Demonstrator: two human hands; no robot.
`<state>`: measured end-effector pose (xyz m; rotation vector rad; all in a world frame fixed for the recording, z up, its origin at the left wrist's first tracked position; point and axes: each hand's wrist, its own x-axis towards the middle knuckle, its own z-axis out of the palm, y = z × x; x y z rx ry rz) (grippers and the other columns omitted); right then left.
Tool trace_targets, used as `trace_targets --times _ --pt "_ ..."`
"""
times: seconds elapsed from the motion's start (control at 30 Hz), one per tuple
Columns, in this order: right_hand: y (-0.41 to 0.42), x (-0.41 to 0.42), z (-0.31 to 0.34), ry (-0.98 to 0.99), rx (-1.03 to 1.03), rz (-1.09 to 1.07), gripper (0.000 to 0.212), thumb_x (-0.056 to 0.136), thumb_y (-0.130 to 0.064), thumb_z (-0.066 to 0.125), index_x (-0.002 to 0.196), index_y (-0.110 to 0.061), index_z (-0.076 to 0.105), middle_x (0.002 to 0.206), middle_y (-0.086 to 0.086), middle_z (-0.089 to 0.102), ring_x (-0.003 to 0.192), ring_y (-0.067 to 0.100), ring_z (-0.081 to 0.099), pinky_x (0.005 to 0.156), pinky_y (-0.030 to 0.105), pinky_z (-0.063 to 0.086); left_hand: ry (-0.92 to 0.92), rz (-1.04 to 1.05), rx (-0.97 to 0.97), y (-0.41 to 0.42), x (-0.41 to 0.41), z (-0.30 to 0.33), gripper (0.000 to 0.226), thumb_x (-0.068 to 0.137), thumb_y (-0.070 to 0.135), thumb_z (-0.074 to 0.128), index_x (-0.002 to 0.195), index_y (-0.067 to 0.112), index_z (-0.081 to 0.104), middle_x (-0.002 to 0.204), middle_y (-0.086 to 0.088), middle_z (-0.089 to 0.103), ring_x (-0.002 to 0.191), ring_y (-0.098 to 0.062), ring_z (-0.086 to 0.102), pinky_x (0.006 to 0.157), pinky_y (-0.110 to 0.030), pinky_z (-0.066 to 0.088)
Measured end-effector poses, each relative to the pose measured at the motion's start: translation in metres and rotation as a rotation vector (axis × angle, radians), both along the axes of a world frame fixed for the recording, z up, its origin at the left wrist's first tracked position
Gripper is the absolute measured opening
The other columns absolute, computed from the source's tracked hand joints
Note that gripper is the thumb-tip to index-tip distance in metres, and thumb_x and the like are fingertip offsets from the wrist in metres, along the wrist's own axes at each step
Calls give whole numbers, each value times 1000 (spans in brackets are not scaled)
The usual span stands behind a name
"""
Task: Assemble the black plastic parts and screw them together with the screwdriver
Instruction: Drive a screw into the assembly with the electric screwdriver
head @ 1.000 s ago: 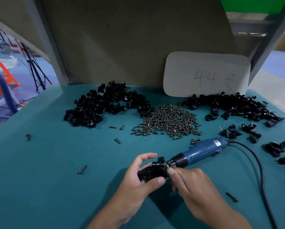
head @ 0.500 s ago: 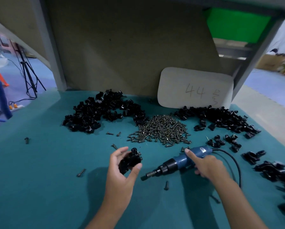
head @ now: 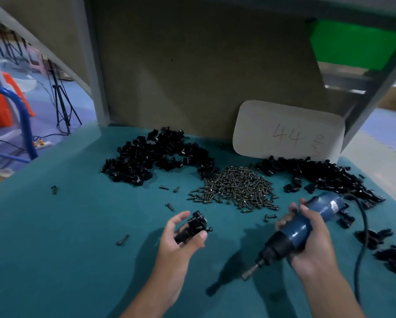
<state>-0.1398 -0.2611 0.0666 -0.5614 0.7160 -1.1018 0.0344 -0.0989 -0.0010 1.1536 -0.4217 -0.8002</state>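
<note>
Holding knobbly black plastic part [head: 193, 228] in left grip [head: 181, 244], right grip [head: 311, 244] clamping smooth cylindrical screwdriver [head: 300, 228]

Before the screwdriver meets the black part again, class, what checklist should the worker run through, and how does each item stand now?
1. Left hand grips the black assembly: ok.
2. Right hand grips the blue screwdriver: ok.
3. Screwdriver bit lined up with the assembly: not ok, it points down and away from it.
4. Screw seated in the assembly: cannot tell.
5. Screw pile lies close in front of both hands: ok.
6. Cord lies away from the assembly: ok.
</note>
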Motion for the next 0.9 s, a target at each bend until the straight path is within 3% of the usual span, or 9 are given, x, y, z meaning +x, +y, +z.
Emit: trace_targets --times 0.1,0.2,0.4,0.53,0.73,0.9 --pt "1 4 10 -203 -42 -11 20 88 -11 64 106 -20 60 92 -7 71 70 5 61 74 29 59 15 -58 27 -1 -4 -2 56 58 33 90 109 41 70 111 -3 75 96 -22 73 101 -45 53" --pt "0 8 14 -277 -36 -67 8 94 -12 61 95 -20 63 76 -10 65 62 4 56 60 20 53 18 -84 43 -1 -10 -2 51 62 30 89 108 41 71 112 -4 74 98 -24 73 94 -39 57" --pt "0 8 9 -316 -28 -222 23 95 -14 59 79 -25 71 76 -12 63 60 4 53 56 19 48 25 -120 23 -1 -16 1 55 56 32 88 109 36 72 103 0 76 89 -17 70 82 -30 54" --pt "0 6 8 -303 -69 -294 7 94 -13 61 95 -20 59 77 -10 62 61 5 54 57 21 47 8 -182 39 0 -20 2 58 60 32 89 114 38 70 111 -2 75 97 -16 72 80 -25 55" --pt "11 10 6 -237 -165 -293 12 94 -11 62 100 -19 55 82 -8 61 66 8 53 58 23 46 7 -200 40 2 -20 4 60 60 30 90 116 36 70 116 -12 73 104 -22 70 92 -32 51" --pt "17 10 9 -208 -240 -317 25 94 -13 63 113 -17 47 91 -6 62 68 9 53 57 24 46 65 -262 22 3 -21 6 55 66 17 88 117 29 70 111 -14 74 94 -19 67 84 -26 54"
